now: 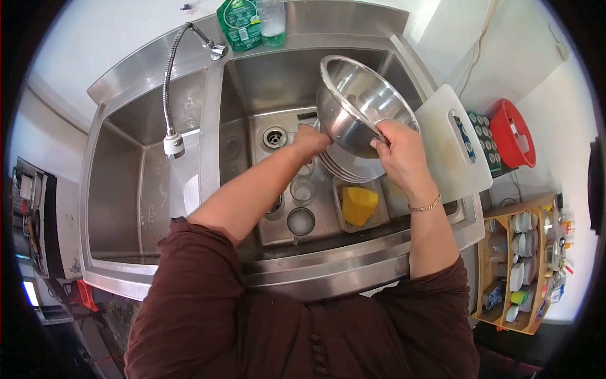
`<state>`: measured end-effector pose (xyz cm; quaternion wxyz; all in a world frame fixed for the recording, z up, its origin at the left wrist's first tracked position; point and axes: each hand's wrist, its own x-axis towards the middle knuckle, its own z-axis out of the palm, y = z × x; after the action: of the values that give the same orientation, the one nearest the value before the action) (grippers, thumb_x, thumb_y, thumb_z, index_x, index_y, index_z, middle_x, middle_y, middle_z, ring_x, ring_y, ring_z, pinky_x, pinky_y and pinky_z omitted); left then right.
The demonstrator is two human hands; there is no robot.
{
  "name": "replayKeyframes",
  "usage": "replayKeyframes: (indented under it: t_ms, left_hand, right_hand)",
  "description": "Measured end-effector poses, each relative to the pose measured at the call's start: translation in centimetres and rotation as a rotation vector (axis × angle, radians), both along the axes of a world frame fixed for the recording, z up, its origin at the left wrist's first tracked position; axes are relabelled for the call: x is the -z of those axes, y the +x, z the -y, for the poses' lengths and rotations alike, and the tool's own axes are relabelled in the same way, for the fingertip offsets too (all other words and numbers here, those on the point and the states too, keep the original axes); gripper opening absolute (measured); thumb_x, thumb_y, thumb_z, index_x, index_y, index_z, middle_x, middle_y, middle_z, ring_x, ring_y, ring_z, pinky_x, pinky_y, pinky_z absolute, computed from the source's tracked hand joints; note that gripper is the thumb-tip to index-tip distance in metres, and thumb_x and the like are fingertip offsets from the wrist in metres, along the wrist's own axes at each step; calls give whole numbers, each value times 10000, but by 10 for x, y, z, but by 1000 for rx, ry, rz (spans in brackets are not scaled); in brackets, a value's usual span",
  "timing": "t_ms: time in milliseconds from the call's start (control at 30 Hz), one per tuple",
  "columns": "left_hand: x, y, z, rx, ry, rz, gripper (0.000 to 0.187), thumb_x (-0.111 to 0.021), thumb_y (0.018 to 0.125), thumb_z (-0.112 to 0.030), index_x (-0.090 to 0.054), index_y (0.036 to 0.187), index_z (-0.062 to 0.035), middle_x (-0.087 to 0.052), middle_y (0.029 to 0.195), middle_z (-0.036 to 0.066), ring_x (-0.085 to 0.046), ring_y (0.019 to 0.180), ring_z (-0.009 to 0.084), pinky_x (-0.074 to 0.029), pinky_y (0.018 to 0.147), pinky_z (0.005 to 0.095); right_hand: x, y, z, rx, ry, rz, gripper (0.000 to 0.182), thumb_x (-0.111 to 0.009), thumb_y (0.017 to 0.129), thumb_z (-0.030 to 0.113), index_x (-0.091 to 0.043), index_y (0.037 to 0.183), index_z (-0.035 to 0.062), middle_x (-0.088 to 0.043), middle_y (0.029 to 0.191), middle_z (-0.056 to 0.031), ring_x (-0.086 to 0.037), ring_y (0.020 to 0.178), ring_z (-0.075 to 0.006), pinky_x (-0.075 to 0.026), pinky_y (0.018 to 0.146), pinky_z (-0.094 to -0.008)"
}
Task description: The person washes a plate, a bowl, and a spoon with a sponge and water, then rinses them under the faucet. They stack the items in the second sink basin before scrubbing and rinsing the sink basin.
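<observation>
Across the middle stands a two-basin stainless-steel sink. Between two and three o'clock, a white cutting board lies across its side edge. Toward one o'clock, the right hand holds a tilted steel mixing bowl, fingers closed on its rim, above the stacked white plates. The left hand is at these plates' edge; its fingers are partly hidden, so I cannot tell their state. Toward four o'clock lies a yellow sponge; toward six, a glass mug.
</observation>
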<state>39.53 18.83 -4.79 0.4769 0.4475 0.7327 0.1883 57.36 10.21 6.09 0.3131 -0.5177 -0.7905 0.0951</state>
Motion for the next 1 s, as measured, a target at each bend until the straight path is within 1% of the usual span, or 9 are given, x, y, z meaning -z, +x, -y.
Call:
replayKeyframes:
  t_ms: [67,100,267,333,567,667,767,933,1000]
  left_hand:
    - [-24,-19,5,231,-75,111,622,-702,756,-215,-422,1198,122,-540,1088,253,-599,919,349,-550,704,451]
    - [-39,-27,10,280,-104,99,601,-667,792,-222,-420,1218,123,-543,1082,240,-600,913,319,-552,679,418]
    - [-63,-68,32,315,-22,239,586,-629,828,-189,-385,1259,125,-530,1117,196,-594,928,248,-542,664,343]
    - [-81,-86,45,439,47,331,536,-629,835,-184,-419,1244,92,-527,1137,151,-591,928,204,-531,697,307]
    - [-138,-155,98,497,94,373,507,-644,828,-204,-451,1220,53,-562,1094,128,-581,915,163,-507,723,281]
    - [-149,-194,114,486,146,411,401,-632,834,-172,-504,1154,33,-595,1043,110,-588,895,145,-507,727,277]
    - [-150,-236,125,575,43,361,175,-613,806,-69,-576,952,19,-644,878,98,-625,833,165,-514,728,290]
    - [-119,-299,133,595,-237,56,215,-600,734,-73,-592,917,37,-649,830,123,-642,785,202,-526,690,310]
    - [-95,-322,132,567,-386,-315,283,-587,716,-107,-595,952,48,-650,853,144,-646,772,227,-540,655,330]
  right_hand:
    - [1,1,0,2,-25,19,120,-614,715,48,-533,793,7,-556,790,-174,-540,794,-377,-426,693,-438]
    - [2,1,0,9,-47,38,125,-617,713,48,-534,796,6,-556,790,-176,-540,793,-378,-427,694,-437]
    - [9,-3,-1,5,-65,77,125,-628,702,47,-546,785,3,-561,789,-182,-544,791,-378,-429,697,-440]
    - [13,-3,-2,-8,-69,77,123,-630,698,46,-552,782,2,-563,789,-184,-546,792,-378,-430,698,-441]
    - [24,-13,-5,-8,-93,110,106,-619,690,36,-557,764,-9,-564,783,-190,-548,791,-380,-432,700,-440]
    - [27,-15,-4,-14,-81,140,133,-637,689,39,-565,788,-14,-564,757,-194,-548,734,-363,-431,662,-413]
    - [33,-16,-3,-23,-89,103,163,-648,687,44,-577,820,-16,-563,718,-192,-551,652,-334,-430,609,-379]
    - [21,-28,1,37,-238,156,178,-634,669,56,-573,814,-27,-569,669,-170,-551,575,-277,-445,581,-356]
    - [29,-17,-8,16,-272,233,187,-646,669,58,-584,825,-26,-593,686,-149,-564,586,-242,-455,587,-334]
